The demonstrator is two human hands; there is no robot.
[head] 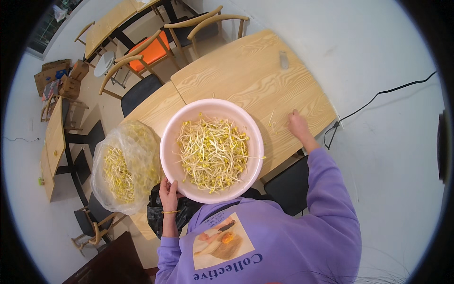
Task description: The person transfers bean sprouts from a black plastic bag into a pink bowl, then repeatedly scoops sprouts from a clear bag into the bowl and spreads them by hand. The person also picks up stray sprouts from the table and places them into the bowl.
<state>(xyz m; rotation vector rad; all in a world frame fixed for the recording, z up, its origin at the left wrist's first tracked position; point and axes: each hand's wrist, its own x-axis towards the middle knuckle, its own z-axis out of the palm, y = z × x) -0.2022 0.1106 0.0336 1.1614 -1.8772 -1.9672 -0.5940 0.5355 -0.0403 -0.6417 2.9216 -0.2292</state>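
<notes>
A round pink plastic basin [258, 170] heaped with bean sprouts [212, 152] stands before me at the near edge of the wooden table. My left hand [169, 195] grips the basin's lower left rim, thumb on top. Over the tabletop to the right is my right hand [298, 124], fingers curled in; whether anything is between them cannot be told. Several loose sprouts [271, 122] lie on the wood between that hand and the basin. Left of the basin, touching it or nearly so, a clear plastic bag [124, 167] holds more sprouts.
A black plastic bag [154, 213] is below my left hand. The wooden table [230, 71] meets a white wall at the right, where a black cable [376, 96] hangs. Chairs stand beyond the table, one with an orange seat [150, 51]; a dark-seated chair [289, 186] is at the near right.
</notes>
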